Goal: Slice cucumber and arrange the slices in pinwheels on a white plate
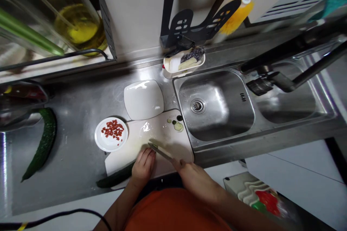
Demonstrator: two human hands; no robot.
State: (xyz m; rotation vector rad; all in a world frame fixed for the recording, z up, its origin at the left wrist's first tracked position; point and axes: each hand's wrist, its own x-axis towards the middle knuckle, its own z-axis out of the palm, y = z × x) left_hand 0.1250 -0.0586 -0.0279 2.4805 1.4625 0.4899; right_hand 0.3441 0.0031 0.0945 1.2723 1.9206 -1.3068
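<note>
My left hand (144, 163) is closed over a long green cucumber (116, 178) that lies along the near edge of the white cutting board (173, 151). In my right hand (189, 175) is a knife (164, 154), its blade at the cucumber's end beside my left fingertips. A thin slice seems to rest by the blade, though it is too small to make out well. Several cut cucumber pieces (178, 126) lie at the board's right corner. Behind the board sits a white square plate (143, 100). A small white plate (101, 140) with diced red bits (112, 129) stands at its left.
To the right is a steel sink (217, 133) with a black faucet (273, 81). A white caddy (169, 74) holds scrubbers behind the board. Another cucumber (45, 148) lies on the left counter. An oil container (81, 30) stands on the upper-left rack.
</note>
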